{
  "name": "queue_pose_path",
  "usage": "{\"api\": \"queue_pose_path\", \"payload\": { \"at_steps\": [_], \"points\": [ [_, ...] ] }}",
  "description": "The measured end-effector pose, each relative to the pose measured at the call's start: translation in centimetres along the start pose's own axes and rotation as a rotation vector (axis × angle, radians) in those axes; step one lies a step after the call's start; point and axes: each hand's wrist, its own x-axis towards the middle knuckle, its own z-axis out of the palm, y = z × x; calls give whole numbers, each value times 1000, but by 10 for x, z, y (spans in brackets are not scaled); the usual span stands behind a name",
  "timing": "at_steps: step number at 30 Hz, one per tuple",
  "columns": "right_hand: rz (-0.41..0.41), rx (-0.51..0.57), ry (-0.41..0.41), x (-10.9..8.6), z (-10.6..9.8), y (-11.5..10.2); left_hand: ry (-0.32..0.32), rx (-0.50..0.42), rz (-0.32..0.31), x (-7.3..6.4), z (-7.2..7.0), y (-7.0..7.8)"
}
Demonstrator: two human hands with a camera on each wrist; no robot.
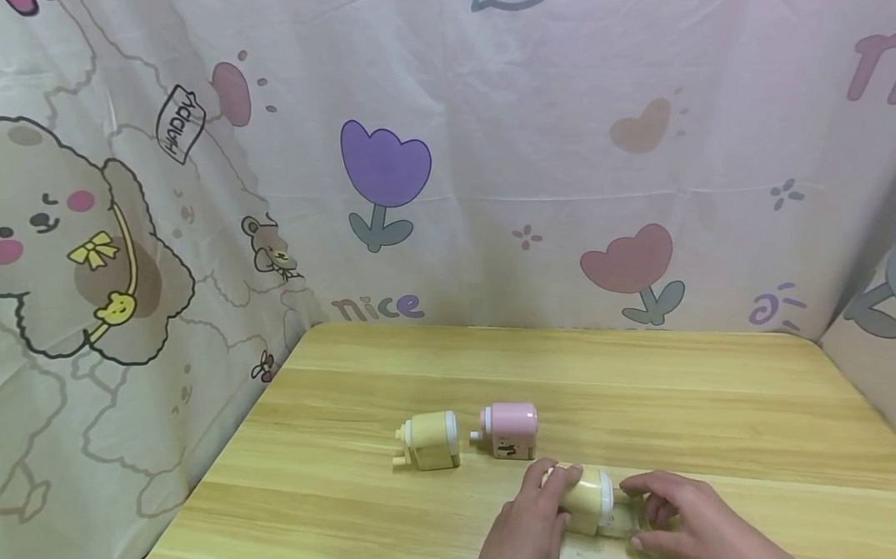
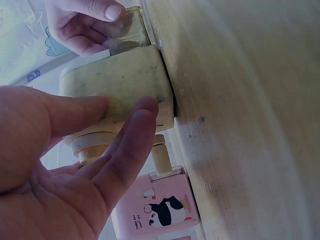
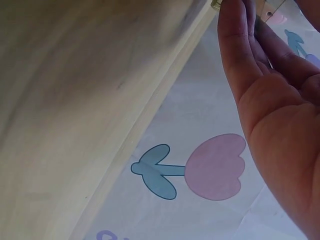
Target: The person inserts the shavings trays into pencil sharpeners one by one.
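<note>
Near the front of the table, my left hand [image 1: 529, 514] grips a yellow crank pencil sharpener [image 1: 583, 492] with a white rim. A clear drawer [image 1: 621, 518] sticks out of its right end. My right hand [image 1: 687, 515] pinches that drawer between thumb and fingers. Seen from the left wrist, the thumb and fingers lie against the smudged yellow body [image 2: 120, 75], with the drawer [image 2: 135, 30] beyond it. The right wrist view shows mostly the palm [image 3: 280, 115]; the drawer is nearly all hidden there.
Behind the hands stand a second yellow sharpener [image 1: 434, 438] and a pink sharpener [image 1: 513, 427] with a panda picture, cranks facing left. The wooden table [image 1: 338, 518] ends at a printed cloth [image 1: 492, 252] hung at the back and sides.
</note>
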Motion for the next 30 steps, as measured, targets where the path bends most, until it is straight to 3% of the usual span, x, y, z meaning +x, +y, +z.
{"api": "queue_pose_path", "payload": {
  "at_steps": [7, 30],
  "points": [
    [105, 70, -68, 6, -1, -6, -12, -3, -11, 1, 0, 0],
    [-39, 95, -64, 17, 4, -11, -10, -10, 13, 1, 0, 1]
  ]
}}
